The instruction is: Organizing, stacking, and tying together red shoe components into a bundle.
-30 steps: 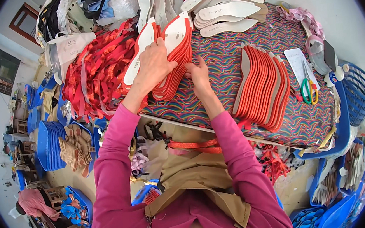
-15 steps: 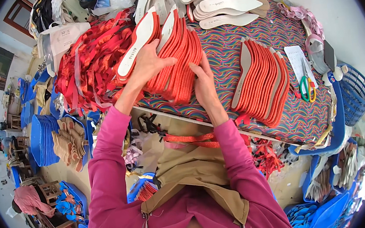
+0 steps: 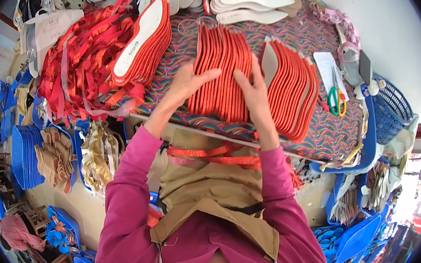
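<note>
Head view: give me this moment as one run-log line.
left hand: on middle stack of red insoles | right hand: on same stack | scissors: untouched, table right edge

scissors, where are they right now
In the head view the scissors lie on the table's right side, just right of the right-hand stack of red insoles, beside a white paper sheet.

A single view comes from a wide fisheye camera worn on the person's head, looking steeply down and forward over the chest and both forearms, which enter from the lower edge. It sits close to the counter (image 3: 322, 136), whose patterned top fills the upper middle and bends toward the rim. The floor shows at the left and lower right edges, darkened by the round lens border.
</note>
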### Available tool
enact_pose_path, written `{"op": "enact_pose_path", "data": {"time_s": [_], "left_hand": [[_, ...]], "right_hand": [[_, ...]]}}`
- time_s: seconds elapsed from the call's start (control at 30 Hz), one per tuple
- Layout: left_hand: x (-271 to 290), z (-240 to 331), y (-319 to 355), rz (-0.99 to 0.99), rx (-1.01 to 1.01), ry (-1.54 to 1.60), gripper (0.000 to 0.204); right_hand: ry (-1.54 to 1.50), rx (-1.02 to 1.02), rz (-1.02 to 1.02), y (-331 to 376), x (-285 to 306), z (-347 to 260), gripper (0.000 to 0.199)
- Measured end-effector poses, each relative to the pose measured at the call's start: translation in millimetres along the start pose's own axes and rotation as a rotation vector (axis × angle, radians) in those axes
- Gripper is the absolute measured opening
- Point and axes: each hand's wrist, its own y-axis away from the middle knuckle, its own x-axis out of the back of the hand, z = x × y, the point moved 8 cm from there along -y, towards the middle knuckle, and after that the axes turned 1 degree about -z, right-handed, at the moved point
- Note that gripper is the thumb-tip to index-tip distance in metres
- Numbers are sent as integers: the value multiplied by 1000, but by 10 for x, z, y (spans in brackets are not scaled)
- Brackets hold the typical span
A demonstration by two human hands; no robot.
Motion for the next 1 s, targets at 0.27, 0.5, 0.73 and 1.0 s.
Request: {"op": "enact_pose_path", "data": {"time_s": [0.27, 0.5, 0.73, 1.0], "left_hand": [[-129, 252, 204, 5, 96, 291, 49], [68, 1211, 508, 135, -336, 164, 69], [70, 514, 455, 113, -264, 198, 72], [-68, 424, 48, -95, 20, 157, 61]], "right_hand": [[250, 180, -40, 29, -91, -285, 79], [65, 509, 34, 312, -100, -1177, 85], [110, 502, -111, 294, -207, -602, 87], [231, 167, 84, 30, -103, -197, 82]]}}
